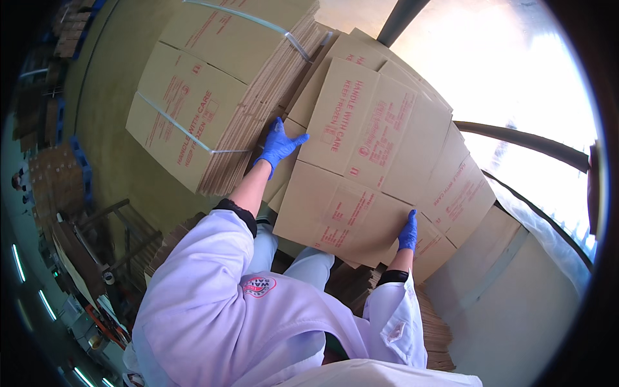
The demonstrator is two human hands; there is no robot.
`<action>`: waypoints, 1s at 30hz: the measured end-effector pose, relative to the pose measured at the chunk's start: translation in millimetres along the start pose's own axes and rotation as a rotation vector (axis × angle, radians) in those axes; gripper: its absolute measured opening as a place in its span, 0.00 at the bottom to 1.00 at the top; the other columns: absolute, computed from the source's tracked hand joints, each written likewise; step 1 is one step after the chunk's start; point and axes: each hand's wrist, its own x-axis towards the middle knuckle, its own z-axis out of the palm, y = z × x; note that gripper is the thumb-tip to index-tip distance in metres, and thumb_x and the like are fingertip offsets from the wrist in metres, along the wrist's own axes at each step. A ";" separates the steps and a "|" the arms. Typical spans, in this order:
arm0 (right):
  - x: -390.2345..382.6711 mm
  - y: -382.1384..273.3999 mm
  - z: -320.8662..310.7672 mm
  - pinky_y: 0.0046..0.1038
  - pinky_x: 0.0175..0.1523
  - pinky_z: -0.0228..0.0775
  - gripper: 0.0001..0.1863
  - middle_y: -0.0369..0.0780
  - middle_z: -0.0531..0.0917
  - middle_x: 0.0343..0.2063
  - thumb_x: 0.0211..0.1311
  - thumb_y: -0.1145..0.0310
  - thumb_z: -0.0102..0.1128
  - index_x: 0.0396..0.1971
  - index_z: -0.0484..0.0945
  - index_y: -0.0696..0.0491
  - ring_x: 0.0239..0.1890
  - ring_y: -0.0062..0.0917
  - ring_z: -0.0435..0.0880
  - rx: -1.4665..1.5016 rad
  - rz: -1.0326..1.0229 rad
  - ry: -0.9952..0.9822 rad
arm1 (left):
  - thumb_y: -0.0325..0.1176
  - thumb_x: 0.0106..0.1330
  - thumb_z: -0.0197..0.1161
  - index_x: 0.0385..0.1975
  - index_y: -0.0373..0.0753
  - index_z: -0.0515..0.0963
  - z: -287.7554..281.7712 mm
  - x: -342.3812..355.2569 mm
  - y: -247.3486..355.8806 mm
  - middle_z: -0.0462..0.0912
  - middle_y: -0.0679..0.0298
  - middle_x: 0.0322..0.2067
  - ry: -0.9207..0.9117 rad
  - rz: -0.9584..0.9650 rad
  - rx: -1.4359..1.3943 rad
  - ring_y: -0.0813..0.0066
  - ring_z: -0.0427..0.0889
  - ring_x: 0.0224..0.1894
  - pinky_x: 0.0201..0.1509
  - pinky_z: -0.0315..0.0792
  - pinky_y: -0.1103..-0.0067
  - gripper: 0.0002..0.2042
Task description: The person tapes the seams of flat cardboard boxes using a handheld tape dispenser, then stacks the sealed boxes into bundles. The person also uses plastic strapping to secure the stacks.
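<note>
My left hand (282, 143) wears a blue glove, its fingers and thumb spread at the left side of the top flattened brown carton (361, 122), which has red print. Also gloved in blue, my right hand (407, 232) grips that carton's lower right edge, thumb on top, other fingers mostly hidden. More loose flat cartons (464, 193) lie fanned beneath it. Left of my left hand is a thick bundle of flat cartons (180, 109) bound with clear straps.
Stacked materials on blue pallets (61, 168) line the far left, beside a metal frame (119, 229) and a small, distant person (18, 180). A grey panel (509, 290), plastic sheeting (548, 226) and dark beams (516, 135) border the bright right side. Greenish floor (109, 77) shows behind.
</note>
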 end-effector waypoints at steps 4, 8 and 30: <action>-27.8 -11.8 41.1 0.30 0.50 0.66 0.35 0.41 0.73 0.45 0.53 0.46 0.54 0.52 0.62 0.59 0.45 0.27 0.72 -0.100 -0.227 0.110 | 0.58 0.44 0.64 0.56 0.27 0.56 -8.5 -40.4 19.6 0.62 0.45 0.55 -0.298 0.117 -0.260 0.58 0.61 0.59 0.60 0.57 0.72 0.46; -59.7 -39.9 55.8 0.30 0.54 0.61 0.39 0.44 0.67 0.50 0.52 0.49 0.56 0.57 0.55 0.60 0.50 0.29 0.69 -0.064 -0.084 -0.113 | 0.53 0.55 0.58 0.49 0.32 0.67 27.3 -23.2 -48.3 0.75 0.56 0.44 -0.197 -0.086 -0.396 0.67 0.72 0.48 0.51 0.65 0.75 0.31; -63.7 49.4 31.0 0.28 0.58 0.54 0.34 0.41 0.71 0.49 0.49 0.46 0.58 0.48 0.68 0.58 0.52 0.26 0.66 -0.002 -0.069 0.091 | 0.60 0.50 0.58 0.57 0.32 0.58 16.5 -51.3 -14.9 0.65 0.53 0.54 -0.318 -0.116 -0.450 0.59 0.60 0.58 0.61 0.54 0.73 0.42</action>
